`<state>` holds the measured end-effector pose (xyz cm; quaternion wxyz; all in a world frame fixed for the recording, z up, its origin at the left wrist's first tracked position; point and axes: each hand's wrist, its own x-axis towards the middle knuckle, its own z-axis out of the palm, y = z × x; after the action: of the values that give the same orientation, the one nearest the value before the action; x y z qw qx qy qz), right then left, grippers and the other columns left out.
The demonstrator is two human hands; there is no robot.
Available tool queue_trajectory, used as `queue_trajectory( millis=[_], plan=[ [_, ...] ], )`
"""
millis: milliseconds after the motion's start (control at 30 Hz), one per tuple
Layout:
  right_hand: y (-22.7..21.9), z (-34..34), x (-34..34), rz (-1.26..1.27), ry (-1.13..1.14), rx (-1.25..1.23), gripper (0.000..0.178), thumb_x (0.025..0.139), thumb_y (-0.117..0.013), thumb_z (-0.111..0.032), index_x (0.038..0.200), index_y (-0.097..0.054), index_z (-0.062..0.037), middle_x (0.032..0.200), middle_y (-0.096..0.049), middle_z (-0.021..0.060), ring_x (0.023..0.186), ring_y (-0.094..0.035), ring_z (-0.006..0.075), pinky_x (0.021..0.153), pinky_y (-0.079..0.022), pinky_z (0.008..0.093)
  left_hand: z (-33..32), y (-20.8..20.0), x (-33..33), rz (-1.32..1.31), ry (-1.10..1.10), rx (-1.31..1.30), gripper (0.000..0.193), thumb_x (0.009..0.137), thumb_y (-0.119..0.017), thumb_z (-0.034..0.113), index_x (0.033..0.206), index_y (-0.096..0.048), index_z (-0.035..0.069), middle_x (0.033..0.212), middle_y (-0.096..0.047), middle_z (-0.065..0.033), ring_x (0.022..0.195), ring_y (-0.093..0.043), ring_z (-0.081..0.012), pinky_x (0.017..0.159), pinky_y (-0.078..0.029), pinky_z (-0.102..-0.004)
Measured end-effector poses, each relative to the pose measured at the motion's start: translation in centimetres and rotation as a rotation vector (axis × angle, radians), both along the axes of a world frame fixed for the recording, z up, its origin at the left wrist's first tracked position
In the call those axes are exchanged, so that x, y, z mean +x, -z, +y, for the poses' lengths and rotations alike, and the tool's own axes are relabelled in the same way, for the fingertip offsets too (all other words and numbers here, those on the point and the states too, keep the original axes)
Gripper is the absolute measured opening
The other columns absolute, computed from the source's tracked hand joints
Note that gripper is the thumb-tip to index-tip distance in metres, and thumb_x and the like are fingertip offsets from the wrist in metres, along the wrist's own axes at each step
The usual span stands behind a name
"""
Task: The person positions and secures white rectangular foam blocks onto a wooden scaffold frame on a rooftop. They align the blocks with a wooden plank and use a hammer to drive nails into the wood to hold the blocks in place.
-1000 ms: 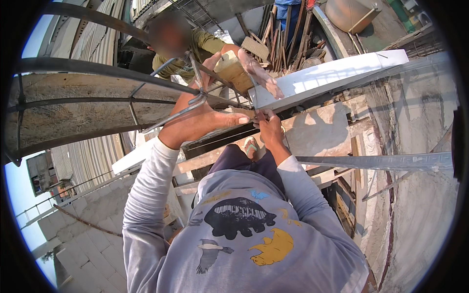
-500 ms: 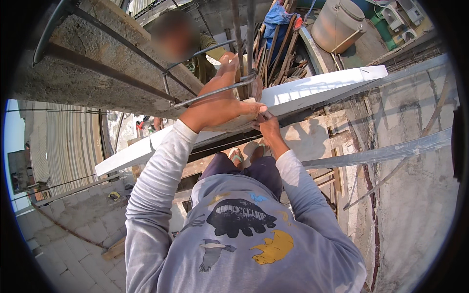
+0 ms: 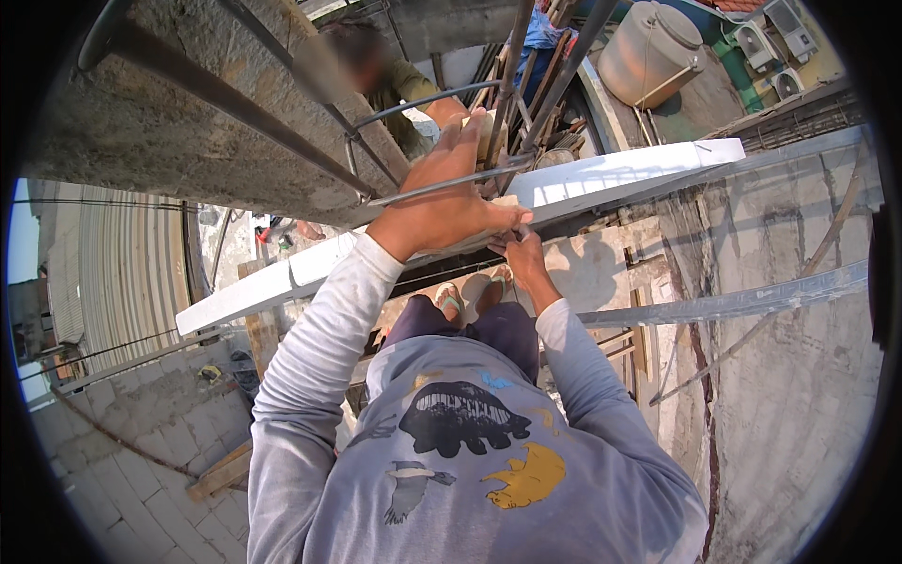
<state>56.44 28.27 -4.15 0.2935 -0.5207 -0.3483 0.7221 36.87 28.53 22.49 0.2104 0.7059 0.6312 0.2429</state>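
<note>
My left hand (image 3: 437, 207) reaches through the steel rebar cage (image 3: 451, 179). Its fingers stretch away from me and its thumb points right, gripping a pale, flat, board-like piece (image 3: 508, 200) mostly hidden by the hand. Just below that thumb, my right hand (image 3: 526, 258) has its fingers bent and pinched together near the piece's lower edge; what lies in them is too small to make out. Under both hands runs a long white beam or ledge (image 3: 620, 179). Beyond the bars, a co-worker's arm (image 3: 423, 91) extends toward the same spot.
A rough concrete column or beam (image 3: 169, 141) fills the upper left. Thick steel bars (image 3: 235, 103) cross in front of me. My feet stand on a board (image 3: 583, 268). A grey metal strip (image 3: 733, 296) crosses at right; a water tank (image 3: 648, 56) stands far right.
Both hands and the rebar cage appear slightly farther right in view. The co-worker's head has turned or shifted. My grip looks much the same.
</note>
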Motion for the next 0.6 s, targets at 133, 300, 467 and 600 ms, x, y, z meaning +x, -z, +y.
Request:
queue_trajectory(
  millis=[133,300,467,600],
  plan=[
    [0.9,-0.7,0.1,0.069,0.065,0.005,0.028,0.108,-0.054,-0.009,0.128,-0.054,0.0105,0.112,-0.067,0.0148,0.097,-0.072,0.0215,0.088,-0.063,0.0331,0.3,-0.8,0.1,-0.032,-0.010,-0.081,0.130,0.070,-0.088,0.057,0.158,-0.022,-0.012,0.159,-0.033,-0.0366,0.145,-0.040,-0.0488,0.118,-0.040,-0.0455],
    [-0.6,-2.1,-1.4,0.072,0.166,-0.011,0.017,0.106,-0.049,0.000,0.120,-0.054,0.0081,0.105,-0.063,0.0107,0.093,-0.068,0.0193,0.090,-0.064,0.0364,0.0,-0.3,0.0,0.008,-0.016,0.010,0.124,0.069,-0.088,0.052,0.156,-0.028,-0.013,0.141,-0.050,-0.0391,0.125,-0.059,-0.0522,0.104,-0.052,-0.0483],
    [0.2,-3.2,-1.7,0.076,0.237,-0.005,0.023,0.106,-0.047,-0.001,0.127,-0.051,0.0096,0.109,-0.063,0.0115,0.097,-0.067,0.0197,0.094,-0.063,0.0385,0.1,0.4,0.1,0.037,0.001,0.108,0.121,0.068,-0.088,0.051,0.154,-0.031,-0.013,0.139,-0.051,-0.0387,0.124,-0.060,-0.0517,0.103,-0.052,-0.0478],
    [0.2,-3.7,-2.5,0.152,0.289,-0.050,0.028,0.108,-0.051,-0.007,0.131,-0.049,0.0088,0.110,-0.063,0.0115,0.099,-0.067,0.0212,0.095,-0.062,0.0395,0.2,0.3,-0.2,-0.011,-0.001,0.018,0.123,0.068,-0.087,0.054,0.155,-0.031,-0.012,0.147,-0.046,-0.0381,0.132,-0.055,-0.0506,0.109,-0.048,-0.0470]
  ],
)
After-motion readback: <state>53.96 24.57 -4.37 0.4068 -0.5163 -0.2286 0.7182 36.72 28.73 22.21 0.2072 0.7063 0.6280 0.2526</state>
